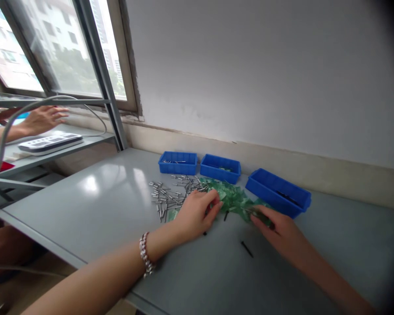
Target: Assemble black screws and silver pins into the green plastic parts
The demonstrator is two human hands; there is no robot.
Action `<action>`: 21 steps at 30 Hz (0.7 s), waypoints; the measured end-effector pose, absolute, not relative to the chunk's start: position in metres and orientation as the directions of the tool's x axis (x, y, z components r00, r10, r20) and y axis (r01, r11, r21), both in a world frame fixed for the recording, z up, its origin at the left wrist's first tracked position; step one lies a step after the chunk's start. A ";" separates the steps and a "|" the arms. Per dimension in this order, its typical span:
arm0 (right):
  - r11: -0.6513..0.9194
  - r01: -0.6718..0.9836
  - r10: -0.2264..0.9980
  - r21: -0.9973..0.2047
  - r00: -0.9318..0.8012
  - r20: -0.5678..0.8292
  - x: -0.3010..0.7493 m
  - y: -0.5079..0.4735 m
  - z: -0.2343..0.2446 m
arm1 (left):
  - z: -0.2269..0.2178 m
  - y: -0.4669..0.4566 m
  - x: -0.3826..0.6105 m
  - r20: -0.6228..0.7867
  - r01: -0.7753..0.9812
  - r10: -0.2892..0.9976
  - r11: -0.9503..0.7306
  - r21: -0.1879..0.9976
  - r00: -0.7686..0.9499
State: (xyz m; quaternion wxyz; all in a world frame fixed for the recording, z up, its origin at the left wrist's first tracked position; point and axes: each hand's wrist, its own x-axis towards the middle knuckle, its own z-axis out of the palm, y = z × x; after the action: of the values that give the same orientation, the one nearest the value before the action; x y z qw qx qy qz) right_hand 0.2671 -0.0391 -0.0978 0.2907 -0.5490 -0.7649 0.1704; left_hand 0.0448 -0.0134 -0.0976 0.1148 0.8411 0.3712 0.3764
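Note:
My left hand (197, 215), with a bracelet (145, 253) at the wrist, is over the pile with its fingers curled in. Whatever they hold is hidden. Beside it lie several silver pop rivets (164, 199) and a heap of green plastic pieces (230, 194). My right hand (276, 225) is at the heap's right edge, thumb and fingers closed together; something small and dark shows there, too blurred to name. A black screw (247, 248) lies on the table between my forearms, and another short black screw (226, 215) is by the green pieces.
Three blue bins stand along the wall: a left bin (177, 168) with thin silver pieces, a middle bin (219, 174) with a few green bits, and a right bin (265, 192) with black screws. Another person's hand (44, 119) is above a white device (51, 144) on the neighbouring bench.

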 end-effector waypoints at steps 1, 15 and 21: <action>0.281 0.679 0.960 -0.678 -0.193 0.204 0.266 -0.039 -0.097 | -0.098 -0.013 0.045 0.536 0.542 0.719 -0.690 0.480 0.441; -0.153 -0.070 0.960 -0.986 -0.248 -0.131 0.236 -0.052 -0.101 | -0.093 -0.018 0.048 0.270 0.451 0.748 -0.604 0.657 0.607; -0.118 -0.020 0.968 -0.993 -0.226 -0.110 0.238 -0.051 -0.112 | -0.095 -0.016 0.049 0.225 0.408 0.747 -0.559 0.722 0.625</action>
State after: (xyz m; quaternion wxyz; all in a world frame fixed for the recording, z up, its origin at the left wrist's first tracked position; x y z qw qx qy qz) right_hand 0.2378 -0.0512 -0.1115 0.4187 -0.4598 -0.5154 0.5895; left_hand 0.0487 -0.0161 -0.0952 0.3210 0.8424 0.3427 0.2643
